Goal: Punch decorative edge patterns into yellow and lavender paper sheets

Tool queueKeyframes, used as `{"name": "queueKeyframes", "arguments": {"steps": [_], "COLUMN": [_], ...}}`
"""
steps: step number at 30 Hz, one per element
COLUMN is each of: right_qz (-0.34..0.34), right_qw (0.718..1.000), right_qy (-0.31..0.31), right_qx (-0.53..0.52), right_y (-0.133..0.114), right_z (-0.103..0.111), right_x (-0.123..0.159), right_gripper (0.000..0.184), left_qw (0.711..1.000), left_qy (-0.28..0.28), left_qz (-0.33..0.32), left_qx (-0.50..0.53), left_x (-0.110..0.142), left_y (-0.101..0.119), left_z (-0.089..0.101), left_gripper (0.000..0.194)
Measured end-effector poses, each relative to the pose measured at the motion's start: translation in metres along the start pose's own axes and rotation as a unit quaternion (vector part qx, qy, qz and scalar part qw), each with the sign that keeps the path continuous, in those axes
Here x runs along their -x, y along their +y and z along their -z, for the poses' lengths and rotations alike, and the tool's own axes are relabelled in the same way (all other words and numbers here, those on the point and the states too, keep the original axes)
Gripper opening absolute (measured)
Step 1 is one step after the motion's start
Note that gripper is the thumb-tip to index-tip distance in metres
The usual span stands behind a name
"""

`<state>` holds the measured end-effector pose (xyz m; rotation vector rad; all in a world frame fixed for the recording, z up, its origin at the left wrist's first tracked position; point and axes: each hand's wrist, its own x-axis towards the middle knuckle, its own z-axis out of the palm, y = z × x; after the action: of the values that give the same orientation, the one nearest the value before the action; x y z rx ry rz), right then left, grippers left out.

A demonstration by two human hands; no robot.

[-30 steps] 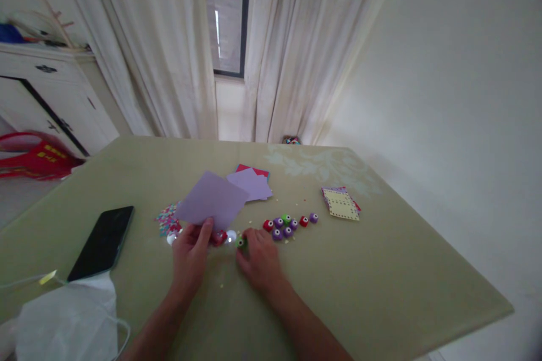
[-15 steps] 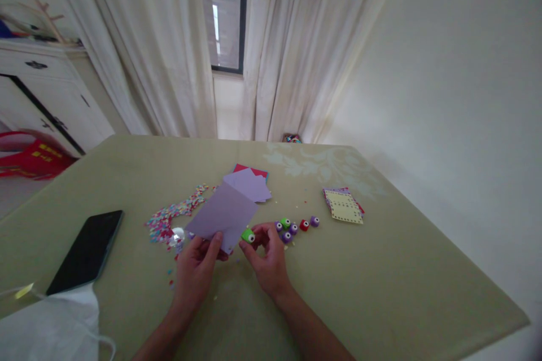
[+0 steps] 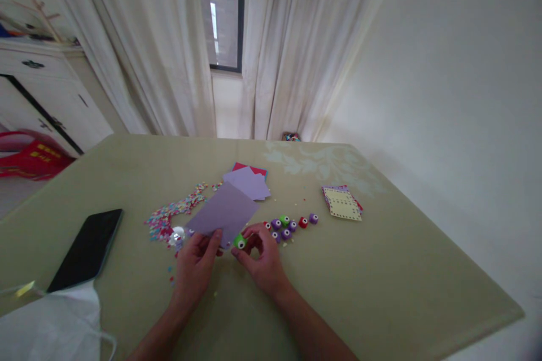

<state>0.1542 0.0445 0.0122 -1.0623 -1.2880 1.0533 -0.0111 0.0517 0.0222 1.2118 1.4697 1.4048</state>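
My left hand [image 3: 198, 262] pinches the near edge of a lilac paper sheet [image 3: 224, 213], holding it tilted just above the table. My right hand [image 3: 258, 256] is closed round a small green punch [image 3: 240, 242] and holds it against the sheet's near right corner. Beside that hand, to the right, a cluster of several small purple, red and green punches [image 3: 290, 225] lies on the olive table [image 3: 381, 282]. A scatter of coloured paper bits [image 3: 169, 215] spreads to the left of the sheet.
A black phone [image 3: 87, 249] lies at the left, with white plastic [image 3: 46, 330] near the front left corner. A stack of lilac and red papers [image 3: 249, 180] sits behind the sheet. Punched yellow cards [image 3: 342, 204] lie at the right. Curtains and a white cabinet stand behind.
My right hand picked the green punch off the table and brought it to the sheet's near corner. The sheet dropped lower and flatter, uncovering the paper bits.
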Motion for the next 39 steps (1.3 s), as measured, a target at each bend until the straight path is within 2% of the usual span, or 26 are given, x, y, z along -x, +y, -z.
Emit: {"name": "queueKeyframes", "arguments": {"steps": [3,7,12,21,25,29,33,36,39], "right_qz": [-0.01,-0.055,-0.051,-0.056,-0.103,-0.172,-0.248,-0.26,-0.272], "right_qw": [1.0,0.997,0.995,0.995,0.984,0.954,0.936,0.941,0.941], "right_qy": [0.001,0.023,0.041,0.006,0.027,0.073,0.034,-0.001,-0.004], "right_qx": [-0.014,-0.058,-0.072,-0.078,-0.142,-0.234,-0.247,-0.218,-0.2], "right_y": [0.001,0.005,0.008,0.007,0.009,0.01,0.008,0.005,0.002], "right_z": [-0.002,-0.002,0.0,-0.007,-0.008,-0.008,-0.007,-0.006,-0.006], "right_x": [0.001,-0.001,-0.003,0.003,-0.001,-0.005,-0.007,-0.006,-0.005], "right_gripper": [0.031,0.035,0.037,0.04,0.051,0.062,0.063,0.056,0.057], "left_qw": [1.0,1.0,1.0,0.999,0.999,0.999,0.997,0.995,0.994], "left_qy": [0.0,-0.004,-0.013,-0.029,-0.038,-0.04,-0.07,-0.1,-0.107], "left_qz": [-0.006,-0.009,-0.013,-0.009,0.001,0.014,0.009,0.007,0.001], "left_qx": [-0.009,-0.02,-0.024,-0.013,-0.017,-0.014,-0.008,0.002,-0.003], "left_x": [-0.001,-0.003,-0.003,0.001,0.0,-0.001,-0.001,-0.001,-0.002], "left_y": [0.0,0.002,0.003,0.004,0.001,-0.002,-0.004,-0.008,-0.012], "left_z": [0.0,0.001,0.002,0.0,-0.002,-0.004,-0.005,-0.004,-0.003], "left_gripper": [0.046,0.046,0.044,0.036,0.035,0.034,0.032,0.03,0.03]}}
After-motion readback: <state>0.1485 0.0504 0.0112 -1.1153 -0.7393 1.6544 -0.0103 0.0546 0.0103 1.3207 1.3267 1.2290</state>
